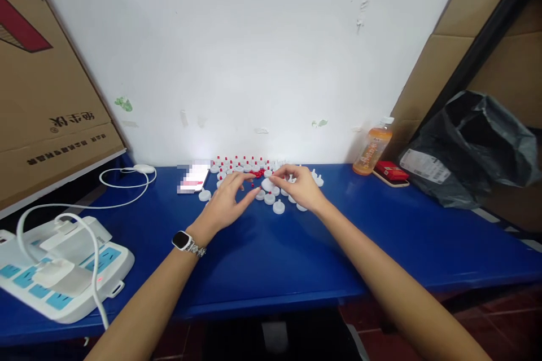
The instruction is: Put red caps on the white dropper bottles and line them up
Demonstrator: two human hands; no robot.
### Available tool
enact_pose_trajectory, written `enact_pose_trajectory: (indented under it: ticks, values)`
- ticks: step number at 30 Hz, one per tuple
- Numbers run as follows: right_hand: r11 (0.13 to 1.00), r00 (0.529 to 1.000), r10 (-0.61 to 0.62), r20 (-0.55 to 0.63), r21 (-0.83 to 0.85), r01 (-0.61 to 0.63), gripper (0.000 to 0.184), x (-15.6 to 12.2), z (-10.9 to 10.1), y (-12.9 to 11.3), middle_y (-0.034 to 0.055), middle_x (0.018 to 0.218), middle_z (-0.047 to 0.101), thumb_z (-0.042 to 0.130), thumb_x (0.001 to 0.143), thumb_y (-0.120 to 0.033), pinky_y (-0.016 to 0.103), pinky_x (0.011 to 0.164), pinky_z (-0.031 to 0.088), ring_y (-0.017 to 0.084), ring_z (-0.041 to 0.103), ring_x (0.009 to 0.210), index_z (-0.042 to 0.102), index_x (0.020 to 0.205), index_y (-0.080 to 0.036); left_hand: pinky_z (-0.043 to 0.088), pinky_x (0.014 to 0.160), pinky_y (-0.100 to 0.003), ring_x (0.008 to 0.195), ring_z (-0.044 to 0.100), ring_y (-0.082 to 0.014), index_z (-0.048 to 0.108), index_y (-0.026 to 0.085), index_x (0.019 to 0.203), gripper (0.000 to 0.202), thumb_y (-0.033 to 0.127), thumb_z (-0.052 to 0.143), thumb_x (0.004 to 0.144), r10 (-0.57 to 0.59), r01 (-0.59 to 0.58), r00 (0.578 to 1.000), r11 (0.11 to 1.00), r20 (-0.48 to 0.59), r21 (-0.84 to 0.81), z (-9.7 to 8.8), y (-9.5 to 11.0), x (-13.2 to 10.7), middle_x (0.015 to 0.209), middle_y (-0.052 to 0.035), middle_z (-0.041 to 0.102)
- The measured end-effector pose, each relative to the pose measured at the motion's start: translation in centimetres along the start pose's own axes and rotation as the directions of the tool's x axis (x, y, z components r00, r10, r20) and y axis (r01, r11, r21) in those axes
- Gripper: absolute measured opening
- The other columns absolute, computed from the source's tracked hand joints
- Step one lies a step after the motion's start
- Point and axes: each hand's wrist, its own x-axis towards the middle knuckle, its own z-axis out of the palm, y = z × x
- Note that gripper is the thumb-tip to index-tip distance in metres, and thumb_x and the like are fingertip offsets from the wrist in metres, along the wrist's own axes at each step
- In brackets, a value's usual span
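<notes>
Table [296, 265]: smooth, glossy. On table: caps [278, 207], smooth plastic; bottle [372, 149], shiny plastic; bag [478, 149], crinkled plastic. Behind table: wall [254, 39], matt, scuffed.

- White wall [254, 56], scuffed, with small peeled patches and green scraps [123, 104]
- Glossy blue table [275, 262] set along the wall
- Dark red tiled floor [499, 313] below
- Soft, pale light on the wall

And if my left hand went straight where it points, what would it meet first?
Probably the small red pieces just ahead of your left hand, though depth is unclear and it might pass above them.
</notes>
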Motion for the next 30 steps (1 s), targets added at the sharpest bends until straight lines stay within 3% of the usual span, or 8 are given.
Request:
enact_pose_trajectory:
  ticks: [3,6,9,12,17,24,27,30]
  values:
    - [0.988,0.991,-0.038,0.125,0.15,0.019,0.024,0.9,1.9,-1.3,0.0022,0.082,0.073,0.064,0.086,-0.042,0.027,0.071,0.044,0.016,0.06,0.075,0.073,0.086,-0.02,0.048,0.084,-0.034,0.101,0.059,-0.0214,0.049,0.024,0.134,0.04,0.044,0.045,0.1,-0.007,0.008,0.999,1.0,0.034,-0.028,0.4,0.2,0.0,0.121,-0.0083,0.062]
    - [0.994,0.978,-0.043,0.202,0.104,0.022,0.033,2.7,3.1,-1.3,0.0026,0.081,0.073,0.054,0.092,-0.045,0.027,0.068,0.044,0.015,0.061,0.071,0.073,0.084,-0.018,0.047,0.078,-0.033,0.085,0.062,-0.0203,0.053,0.019,0.122,0.034,0.043,0.041,0.101,-0.086,0.088,0.994,0.996,0.074,-0.033,0.2,-0.8,0.0,0.099,-0.0065,0.066]
    - [0.984,0.978,0.008,0.21,-0.178,0.031,0.031,5.2,3.7,-0.2,0.0034,0.082,0.074,0.05,0.095,-0.038,0.029,0.074,0.043,0.016,0.062,0.074,0.072,0.084,-0.018,0.045,0.071,-0.033,0.073,0.06,-0.0197,0.054,0.019,0.109,0.03,0.044,0.039,0.101,-0.178,0.182,0.975,0.983,0.136,-0.014,-0.1,-1.9,-0.2,0.079,-0.0021,0.062]
    - [0.852,0.931,0.135,0.34,-0.519,0.066,0.017,7.7,4.3,0.7,0.0045,0.082,0.074,0.064,0.085,-0.033,0.037,0.089,0.04,0.021,0.065,0.084,0.071,0.077,-0.019,0.043,0.069,-0.032,0.075,0.061,-0.0209,0.052,0.02,0.1,0.031,0.046,0.036,0.101,-0.193,0.194,0.965,0.981,0.18,0.007,0.0,-2.4,-0.4,0.079,-0.0024,0.062]
    - [0.729,0.831,0.291,0.474,-0.672,0.128,0.015,9.7,6.0,0.8,0.0096,0.089,0.074,0.076,0.073,-0.031,0.043,0.097,0.037,0.027,0.066,0.097,0.07,0.073,-0.018,0.043,0.07,-0.034,0.082,0.062,-0.0226,0.051,0.021,0.098,0.031,0.048,0.035,0.101,-0.179,0.175,0.959,0.984,0.22,0.04,0.7,-2.6,-0.7,0.088,-0.0053,0.064]
    - [0.795,0.829,0.242,0.505,-0.593,0.129,0.003,9.4,6.1,0.5,0.0052,0.084,0.075,0.07,0.072,-0.02,0.034,0.086,0.044,0.022,0.067,0.089,0.068,0.07,-0.019,0.043,0.067,-0.034,0.079,0.061,-0.0224,0.052,0.021,0.096,0.032,0.048,0.034,0.101,-0.183,0.181,0.955,0.983,0.235,0.028,0.6,-2.4,-0.8,0.085,-0.0044,0.063]
    - [0.953,0.854,0.165,0.494,-0.303,-0.009,0.005,8.2,5.0,0.3,0.0027,0.073,0.071,0.064,0.076,-0.022,0.025,0.066,0.045,0.016,0.065,0.07,0.065,0.073,-0.018,0.042,0.066,-0.034,0.078,0.06,-0.0216,0.053,0.021,0.095,0.033,0.048,0.035,0.101,-0.188,0.191,0.958,0.982,0.215,0.004,0.2,-2.0,-0.7,0.084,-0.0041,0.062]
    - [0.994,0.912,0.095,0.399,0.015,-0.11,0.009,6.1,4.0,0.0,-0.0006,0.062,0.064,0.058,0.083,-0.026,0.023,0.055,0.042,0.013,0.058,0.058,0.061,0.08,-0.018,0.042,0.067,-0.032,0.077,0.059,-0.0199,0.055,0.021,0.1,0.031,0.047,0.037,0.101,-0.172,0.182,0.969,0.983,0.178,-0.04,-0.2,-1.3,-0.6,0.086,-0.0036,0.063]
